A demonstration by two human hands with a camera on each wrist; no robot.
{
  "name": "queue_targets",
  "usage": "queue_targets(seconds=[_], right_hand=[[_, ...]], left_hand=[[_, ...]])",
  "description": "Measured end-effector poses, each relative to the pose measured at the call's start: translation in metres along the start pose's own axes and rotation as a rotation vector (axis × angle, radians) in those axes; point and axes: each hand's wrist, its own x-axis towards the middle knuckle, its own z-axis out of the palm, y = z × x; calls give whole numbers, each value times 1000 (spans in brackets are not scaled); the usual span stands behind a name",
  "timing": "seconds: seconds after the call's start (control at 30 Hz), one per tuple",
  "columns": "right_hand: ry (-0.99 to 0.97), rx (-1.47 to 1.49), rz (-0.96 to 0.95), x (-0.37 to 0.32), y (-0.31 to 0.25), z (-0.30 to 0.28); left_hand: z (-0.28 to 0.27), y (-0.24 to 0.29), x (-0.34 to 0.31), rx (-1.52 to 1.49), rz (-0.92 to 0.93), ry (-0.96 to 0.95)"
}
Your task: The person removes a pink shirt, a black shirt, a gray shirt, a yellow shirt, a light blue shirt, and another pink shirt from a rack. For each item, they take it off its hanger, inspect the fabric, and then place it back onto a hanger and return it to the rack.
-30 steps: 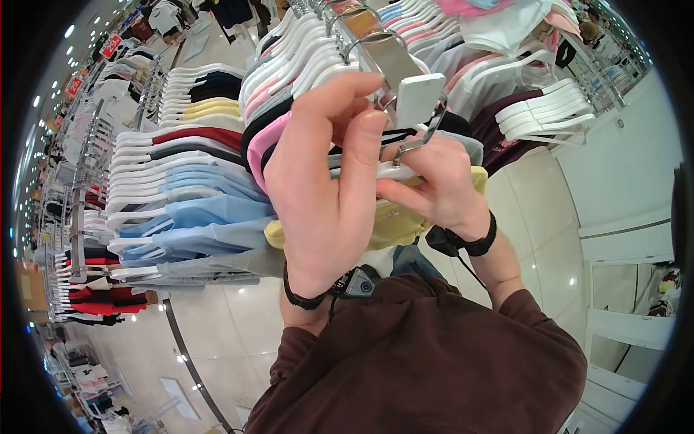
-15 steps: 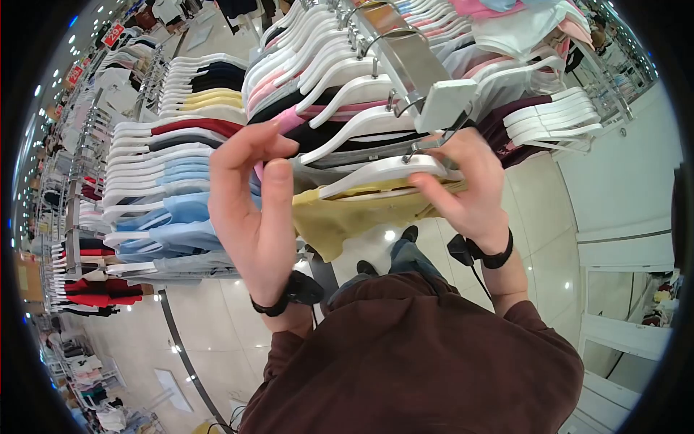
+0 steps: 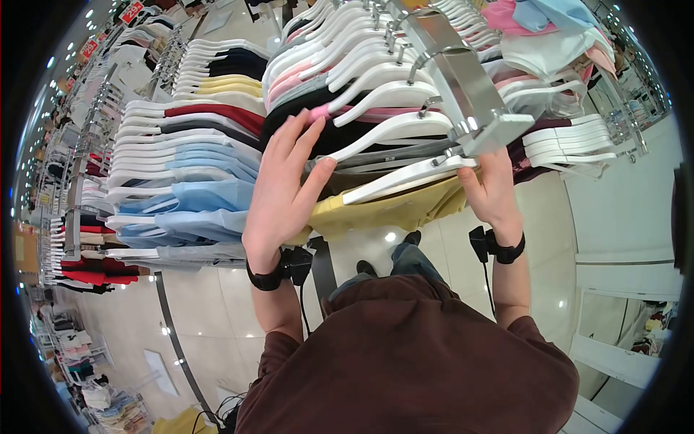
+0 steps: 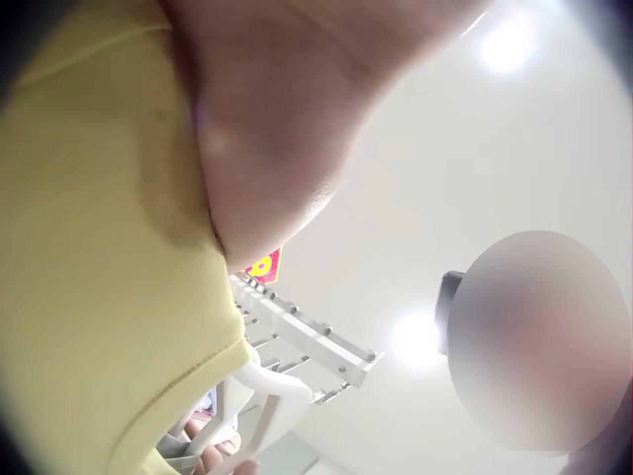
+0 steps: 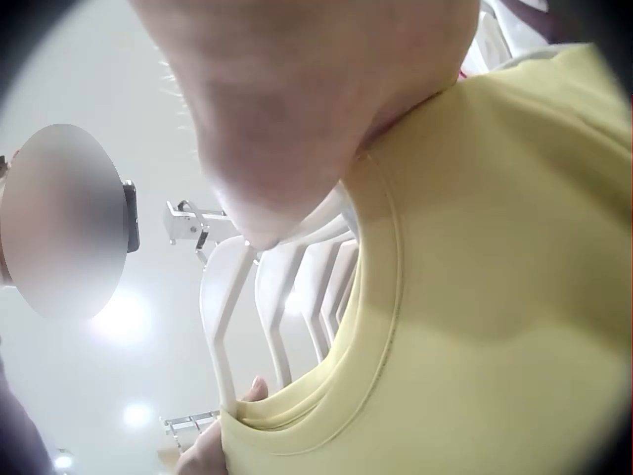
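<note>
In the head view a yellow shirt (image 3: 405, 210) hangs on a white hanger (image 3: 405, 179) at the near end of a metal rail. My left hand (image 3: 282, 192) lies along the left shoulders of the front garments, fingers straight, thumb by a hanger's left end. At the hanger's right end is my right hand (image 3: 495, 195), its thumb extended against the hanger and its fingers partly hidden behind the rail's end. Both wrist views show the yellow shirt (image 4: 99, 247) close up; its round neckline (image 5: 381, 297) is beside the right hand (image 5: 287, 119).
The metal rail (image 3: 455, 72) runs away from me, ending in a white cap (image 3: 499, 134). Blue shirts (image 3: 202, 195) hang on a rack at left. Bare white hangers (image 3: 567, 145) and a white cabinet (image 3: 629, 217) stand at right. Tiled floor (image 3: 217, 304) lies below.
My left hand has swung left off the middle and settled on the garments' left side, fingers straightening. My right hand has moved right along the front hanger to its end.
</note>
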Motion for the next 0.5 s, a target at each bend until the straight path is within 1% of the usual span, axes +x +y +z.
queue_targets(seconds=[0.03, 0.1, 0.17, 0.2, 0.23, 0.3, 0.33, 0.43, 0.5], right_hand=[[-42, -41, 14, 0, 2, 2], [-65, -17, 22, 4, -1, 2], [-78, -9, 87, 4, 5, 6], [-86, -2, 112, 4, 8, 7], [-93, 6, 136, 3, 12, 8], [-84, 42, 182, 3, 16, 9], [-81, 57, 192, 1, 20, 11], [-60, 110, 208, -8, 37, 16], [-35, 151, 219, -15, 49, 21]], left_hand=[[-4, 1, 0, -36, 6, -22], [-6, -2, 5, -86, -48, -2], [-7, -10, 15, -108, -160, 156], [-3, -17, 20, 33, -113, 193], [1, -24, 18, 38, -118, 201], [8, -36, 18, -29, -120, 92], [6, -40, 14, -73, -108, 73], [3, -38, 8, -133, -121, 37], [7, -40, 3, -137, -108, 50]])
